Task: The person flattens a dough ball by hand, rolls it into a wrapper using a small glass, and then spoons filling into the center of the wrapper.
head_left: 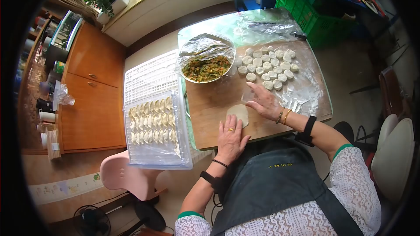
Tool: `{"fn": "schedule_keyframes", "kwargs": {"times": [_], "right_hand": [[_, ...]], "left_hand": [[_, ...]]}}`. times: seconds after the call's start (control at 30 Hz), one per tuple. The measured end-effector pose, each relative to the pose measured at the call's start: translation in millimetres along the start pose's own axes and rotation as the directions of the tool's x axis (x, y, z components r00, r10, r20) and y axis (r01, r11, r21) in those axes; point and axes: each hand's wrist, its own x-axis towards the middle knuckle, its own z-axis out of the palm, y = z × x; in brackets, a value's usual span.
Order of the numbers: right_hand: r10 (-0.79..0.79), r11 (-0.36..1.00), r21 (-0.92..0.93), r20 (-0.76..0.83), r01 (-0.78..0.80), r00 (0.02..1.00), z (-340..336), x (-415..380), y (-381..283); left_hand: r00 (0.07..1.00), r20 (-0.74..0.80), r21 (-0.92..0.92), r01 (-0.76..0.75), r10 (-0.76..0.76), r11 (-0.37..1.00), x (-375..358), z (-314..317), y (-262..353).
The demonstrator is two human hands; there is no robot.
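Observation:
My left hand (231, 140) lies with outstretched fingers on the near edge of a flat, pale dough round (239, 114) on the wooden board (210, 126). Just right of the round, my right hand (265, 101) has its thumb and fingers around a clear flat piece (247, 94), whose outline is faint. Small floured dough pieces (277, 70) sit in a cluster beyond that hand. At the board's far left, a metal bowl (186, 75) holds chopped filling (206, 68), partly covered by clear film (208, 43).
Left of the board, a clear-lined tray (159, 159) bears rows of folded dumplings (153, 121), beside a white lattice rack (148, 72). A pink stool (118, 170) stands below. Loose plastic film (267, 28) lies at the far table edge, near a green crate (317, 24). White flour covers the board's right side.

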Motion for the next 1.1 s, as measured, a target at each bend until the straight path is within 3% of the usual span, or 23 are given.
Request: {"fn": "schedule_keyframes", "kwargs": {"times": [0.03, 0.07, 0.2, 0.3, 0.33, 0.43, 0.6, 0.73, 0.83, 0.87, 0.97, 1.1], "right_hand": [[-0.004, 1.000, 0.009, 0.030, 0.003, 1.000, -9, -2, -1], [-0.109, 0.994, -0.018, 0.020, 0.109, 0.994, -17, -4, -2], [-0.288, 0.924, -0.210, 0.166, 0.319, 0.943, -12, -11, -3], [-0.303, 0.831, -0.411, 0.230, 0.374, 0.925, 21, -18, -3], [-0.220, 0.821, -0.487, 0.211, 0.297, 0.952, 25, -15, -5], [-0.056, 0.863, -0.490, 0.149, 0.123, 0.987, 19, 11, -7], [-0.108, 0.896, -0.435, -0.027, 0.086, 0.994, 17, 25, 21], [-0.235, 0.922, -0.301, 0.069, 0.245, 0.970, 17, 12, 7], [-0.379, 0.787, -0.437, 0.215, 0.436, 0.900, 35, -12, -4], [-0.399, 0.747, -0.497, 0.197, 0.442, 0.896, 38, -18, -8], [-0.150, 0.853, -0.464, 0.222, 0.240, 0.964, 32, 5, -20], [-0.066, 0.876, -0.475, 0.065, 0.090, 0.996, 37, 30, -4]], "left_hand": [[0.998, 0.017, -0.015, -0.052, 0.053, 0.999, 3, 1, 2], [0.998, 0.015, -0.042, -0.067, 0.068, 0.997, 5, 2, 7], [0.989, 0.047, -0.101, -0.132, 0.137, 0.986, 4, 5, 29], [0.986, 0.098, -0.087, -0.123, 0.131, 0.989, 4, 4, 34], [0.986, 0.110, -0.083, -0.115, 0.124, 0.990, 4, 4, 34], [0.989, 0.060, -0.101, -0.127, 0.134, 0.987, 4, 4, 34], [0.997, -0.020, -0.123, -0.074, 0.072, 0.990, 2, 3, 27], [0.995, -0.075, -0.125, -0.079, 0.070, 0.989, -3, -2, 25], [0.996, -0.021, -0.109, -0.086, 0.084, 0.990, -4, 1, 25], [0.996, 0.008, -0.101, -0.082, 0.083, 0.991, -6, 3, 25], [0.994, -0.015, -0.078, -0.109, 0.108, 0.991, -6, 2, 24], [0.999, 0.006, -0.111, -0.050, 0.051, 0.993, -3, -1, 19]]}}
